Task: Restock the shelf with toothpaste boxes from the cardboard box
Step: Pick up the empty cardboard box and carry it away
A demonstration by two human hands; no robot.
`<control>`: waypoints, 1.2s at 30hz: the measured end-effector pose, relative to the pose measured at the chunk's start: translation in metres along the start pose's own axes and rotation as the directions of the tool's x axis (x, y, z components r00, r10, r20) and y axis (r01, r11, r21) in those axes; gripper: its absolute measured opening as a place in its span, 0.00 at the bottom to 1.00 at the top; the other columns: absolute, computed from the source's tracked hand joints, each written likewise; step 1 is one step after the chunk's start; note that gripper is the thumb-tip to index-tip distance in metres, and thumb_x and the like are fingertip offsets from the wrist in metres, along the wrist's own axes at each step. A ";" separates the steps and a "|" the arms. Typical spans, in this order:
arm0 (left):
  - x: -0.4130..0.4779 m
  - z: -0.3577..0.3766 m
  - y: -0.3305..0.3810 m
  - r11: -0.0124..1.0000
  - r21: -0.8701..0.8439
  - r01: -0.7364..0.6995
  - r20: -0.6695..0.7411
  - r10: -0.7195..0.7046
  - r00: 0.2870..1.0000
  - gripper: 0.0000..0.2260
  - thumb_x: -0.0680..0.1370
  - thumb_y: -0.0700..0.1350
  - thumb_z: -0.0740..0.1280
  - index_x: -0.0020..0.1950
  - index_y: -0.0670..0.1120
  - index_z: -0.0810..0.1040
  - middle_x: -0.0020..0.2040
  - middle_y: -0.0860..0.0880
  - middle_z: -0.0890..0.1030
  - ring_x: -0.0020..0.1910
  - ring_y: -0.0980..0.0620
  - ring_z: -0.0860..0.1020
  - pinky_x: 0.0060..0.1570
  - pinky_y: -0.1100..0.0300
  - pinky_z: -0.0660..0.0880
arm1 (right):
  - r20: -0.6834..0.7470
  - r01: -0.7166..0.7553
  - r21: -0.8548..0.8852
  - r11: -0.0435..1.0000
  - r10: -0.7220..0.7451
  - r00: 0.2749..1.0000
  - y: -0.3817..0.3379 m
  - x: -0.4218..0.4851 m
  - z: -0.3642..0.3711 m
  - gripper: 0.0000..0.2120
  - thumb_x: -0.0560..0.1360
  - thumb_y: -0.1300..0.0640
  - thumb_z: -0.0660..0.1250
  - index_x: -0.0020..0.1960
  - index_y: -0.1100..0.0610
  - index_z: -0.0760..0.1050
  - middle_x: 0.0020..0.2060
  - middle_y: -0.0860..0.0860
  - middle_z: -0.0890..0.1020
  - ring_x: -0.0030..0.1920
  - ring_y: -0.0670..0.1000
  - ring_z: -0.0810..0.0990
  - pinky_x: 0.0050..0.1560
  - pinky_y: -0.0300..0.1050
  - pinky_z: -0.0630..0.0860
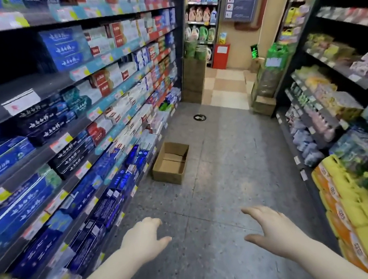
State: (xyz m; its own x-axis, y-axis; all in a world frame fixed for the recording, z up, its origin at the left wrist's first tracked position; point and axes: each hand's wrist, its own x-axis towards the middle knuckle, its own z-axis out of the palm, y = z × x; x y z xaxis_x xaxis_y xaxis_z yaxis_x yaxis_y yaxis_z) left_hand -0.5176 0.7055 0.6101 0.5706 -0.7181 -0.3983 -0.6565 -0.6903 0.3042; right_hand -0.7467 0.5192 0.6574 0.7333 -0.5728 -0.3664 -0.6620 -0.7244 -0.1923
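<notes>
**A:** Grey speckled floor (pixel 225 175) runs up the middle of the frame as a shop aisle, with racks on both sides.

**B:** Where does the cardboard box sit?

**A:** The cardboard box (pixel 171 163) stands on the floor at the centre of the frame, just beside the foot of the shelf (pixel 48 84) on the left. Its top is open and the bare bottom flaps show inside.

**B:** And the toothpaste boxes?

**A:** Toothpaste boxes (pixel 65 48) fill the left shelf tier on tier, blue, dark and red-and-white, lying long side out behind price tags. Much of that side is blurred.

**B:** What about the hands?

**A:** Both reach forward at the bottom of the frame, palms down, well short of the cardboard box. The left hand (pixel 145 237) hangs near the lower shelf tiers, fingers loose and thumb out. The right hand (pixel 271 227) is spread wide over the floor. They are apart from each other and touch no object.

**B:** Anything else?

**A:** Yellow packs (pixel 348 194) crowd the lower right, detergent bottles (pixel 201 12) line the far rack at the top, and a round arrow sticker (pixel 199 117) lies on the floor beyond the cardboard box.
</notes>
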 end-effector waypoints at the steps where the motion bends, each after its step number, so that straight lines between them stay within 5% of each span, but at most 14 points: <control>1: 0.020 -0.008 0.007 1.000 0.012 -0.007 0.002 0.007 1.000 0.25 0.73 0.61 0.62 0.66 0.52 0.68 0.67 0.50 0.71 0.64 0.48 0.72 0.59 0.53 0.73 | 0.008 -0.014 0.007 1.000 0.014 1.000 0.005 0.014 -0.005 0.31 0.72 0.40 0.62 0.72 0.45 0.56 0.72 0.43 0.62 0.72 0.48 0.60 0.69 0.48 0.60; 10: 0.180 -0.037 0.078 0.999 0.019 -0.045 0.059 0.044 0.997 0.22 0.73 0.61 0.62 0.63 0.52 0.70 0.64 0.50 0.73 0.61 0.49 0.74 0.58 0.54 0.73 | 0.083 -0.090 0.041 0.995 0.087 0.993 0.090 0.156 -0.064 0.26 0.73 0.44 0.62 0.70 0.46 0.62 0.69 0.47 0.69 0.68 0.50 0.68 0.64 0.46 0.67; 23: 0.393 -0.077 0.197 0.971 -0.109 0.213 0.046 -0.209 0.977 0.22 0.73 0.61 0.63 0.62 0.52 0.71 0.63 0.49 0.73 0.59 0.49 0.75 0.56 0.55 0.74 | 0.246 0.092 -0.086 0.992 -0.068 0.967 0.232 0.417 -0.192 0.27 0.74 0.46 0.62 0.71 0.49 0.61 0.70 0.50 0.68 0.69 0.51 0.68 0.64 0.44 0.67; 36: 0.543 -0.097 0.096 0.730 -0.306 0.611 0.109 -0.610 0.785 0.22 0.72 0.61 0.63 0.63 0.51 0.71 0.62 0.49 0.74 0.59 0.49 0.75 0.55 0.55 0.75 | 0.368 0.407 -0.252 0.878 -0.302 0.879 0.163 0.695 -0.250 0.26 0.74 0.46 0.61 0.71 0.46 0.60 0.69 0.48 0.69 0.68 0.51 0.69 0.65 0.47 0.68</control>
State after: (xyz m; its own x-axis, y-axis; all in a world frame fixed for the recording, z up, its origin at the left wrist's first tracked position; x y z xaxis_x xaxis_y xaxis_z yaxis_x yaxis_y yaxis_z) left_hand -0.2225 0.2407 0.5066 0.7945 -0.1327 -0.5925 0.0201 -0.9696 0.2441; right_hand -0.3062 -0.0930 0.5990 0.7874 -0.1440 -0.5994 -0.2438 -0.9658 -0.0883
